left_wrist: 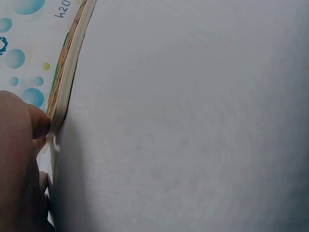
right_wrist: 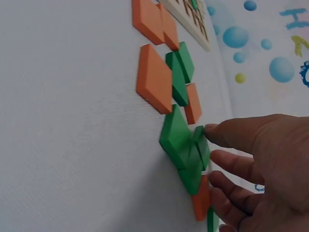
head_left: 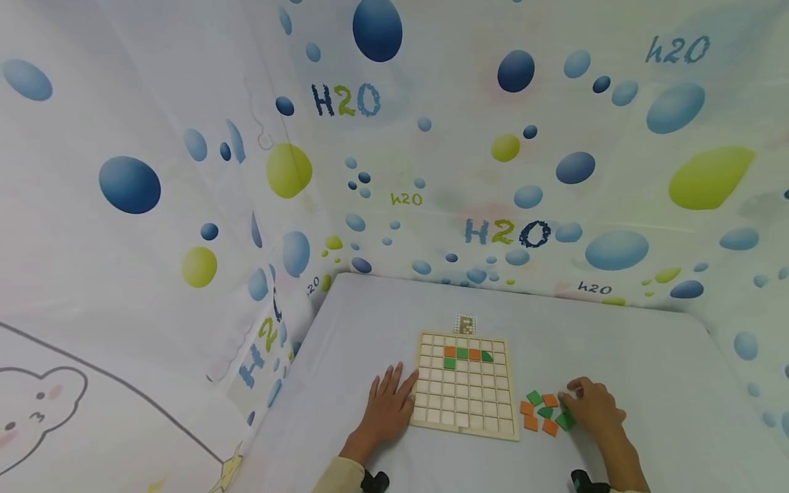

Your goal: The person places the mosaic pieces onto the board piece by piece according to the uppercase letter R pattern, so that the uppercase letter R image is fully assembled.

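A square wooden grid board [head_left: 462, 429] lies on the table. In its upper cells sit orange and green tiles, with one green square tile [head_left: 450, 363] in the row below. My left hand [head_left: 388, 409] rests palm down with spread fingers, thumb side at the board's left edge. To the board's right is a loose group of orange and green tiles, some square, one a green triangle [head_left: 545, 412]. My right hand [head_left: 594, 407] is over the right side of this group, fingers loosely bent. In the right wrist view, one fingertip is right at a small green tile [right_wrist: 201, 147].
Behind the board lies a small patterned card [head_left: 465, 324]. The table has a white cover [head_left: 394, 301]. A printed curtain [head_left: 431, 157] with bubbles and lettering rises along its back and left. A black wrist strap [head_left: 374, 481] shows at the left sleeve.
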Demonstrator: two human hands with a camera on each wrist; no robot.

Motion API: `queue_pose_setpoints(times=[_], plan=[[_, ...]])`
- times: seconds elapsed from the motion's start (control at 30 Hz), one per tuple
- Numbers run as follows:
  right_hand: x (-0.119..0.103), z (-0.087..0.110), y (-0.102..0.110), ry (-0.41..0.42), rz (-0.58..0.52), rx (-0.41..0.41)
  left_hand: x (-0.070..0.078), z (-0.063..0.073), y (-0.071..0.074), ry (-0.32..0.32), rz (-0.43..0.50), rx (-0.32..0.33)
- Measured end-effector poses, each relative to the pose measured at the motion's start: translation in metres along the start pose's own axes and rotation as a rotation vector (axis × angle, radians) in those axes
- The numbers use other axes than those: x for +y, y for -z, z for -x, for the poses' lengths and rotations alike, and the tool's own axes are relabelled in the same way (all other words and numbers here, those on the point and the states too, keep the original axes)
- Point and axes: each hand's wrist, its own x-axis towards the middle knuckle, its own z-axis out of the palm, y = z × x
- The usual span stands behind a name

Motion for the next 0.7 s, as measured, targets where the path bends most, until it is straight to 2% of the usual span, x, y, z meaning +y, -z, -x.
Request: queue_pose_setpoints(times=[0.13, 0.27, 0.43, 0.57, 0.7], plan=[[-0.003, 0.006, 0.006, 0.001, -0.013, -0.046, 0.0, 0.0, 0.0, 0.002, -0.007, -0.004], [-0.004, 0.008, 0.007, 0.016, -0.016, -0.057, 0.0, 0.0, -0.001, 0.002, -0.005, -0.002], [0.0, 0.004, -0.004, 0.099, -0.011, -0.006, 0.0, 0.0, -0.001, 0.002, -0.002, -0.007], [-0.001, 0.003, -0.013, 0.175, -0.054, 0.05, 0.0, 0.0, -0.001, 0.008, -0.009, -0.016], [-0.004, 0.004, -0.015, 0.134, -0.08, 0.085, 0.0, -0.001, -0.001, 0.004, -0.015, -0.009]])
